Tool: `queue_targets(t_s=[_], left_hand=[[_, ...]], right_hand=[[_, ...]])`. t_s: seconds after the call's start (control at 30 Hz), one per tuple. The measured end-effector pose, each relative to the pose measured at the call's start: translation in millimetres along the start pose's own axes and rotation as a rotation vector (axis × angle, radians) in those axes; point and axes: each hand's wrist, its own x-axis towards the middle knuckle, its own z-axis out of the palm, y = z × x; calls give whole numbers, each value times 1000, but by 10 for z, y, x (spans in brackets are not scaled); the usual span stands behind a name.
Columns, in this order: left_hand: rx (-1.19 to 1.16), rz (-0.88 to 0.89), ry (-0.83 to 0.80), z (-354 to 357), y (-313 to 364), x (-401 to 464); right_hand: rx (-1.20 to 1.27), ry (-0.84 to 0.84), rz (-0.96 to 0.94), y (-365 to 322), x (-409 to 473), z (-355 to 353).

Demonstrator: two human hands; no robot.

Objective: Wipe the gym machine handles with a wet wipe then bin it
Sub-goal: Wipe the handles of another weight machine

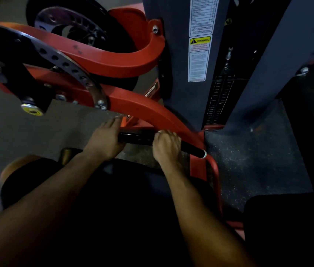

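Note:
A black gym machine handle (138,138) runs from centre to lower right and ends in a chrome cap. My right hand (166,144) grips it, with a bit of white wet wipe (160,132) showing at the knuckles. At the handle's left end rests my left hand (105,140); its fingers point forward and look mostly straight, and the thumb side is hidden.
Red curved frame arms (113,63) cross above the handle. A perforated metal plate (79,74) and a black wheel (71,26) sit upper left. The grey weight-stack tower (181,54) stands behind. Dark rubber floor (258,151) lies to the right, a black seat pad (113,199) below.

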Motion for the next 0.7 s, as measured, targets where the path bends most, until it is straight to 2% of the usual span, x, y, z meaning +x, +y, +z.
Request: queue_targets(t_s=[0.1, 0.23, 0.37, 0.47, 0.53, 0.7], left_hand=[[-138, -202, -34, 49, -72, -157], [-240, -290, -28, 121, -70, -207], [-373, -409, 4, 112, -185, -269], [-394, -409, 2, 125, -208, -307], [-343, -383, -7, 123, -171, -311], [-175, -238, -116, 135, -45, -383]], right_hand=[[-24, -51, -143, -351, -39, 96], [-97, -113, -319, -750, -215, 338], [-49, -113, -486, -692, -354, 515], [-45, -53, -656, -473, -298, 504], [-49, -27, -698, -317, -252, 463], [52, 106, -549, 169, -199, 330]])
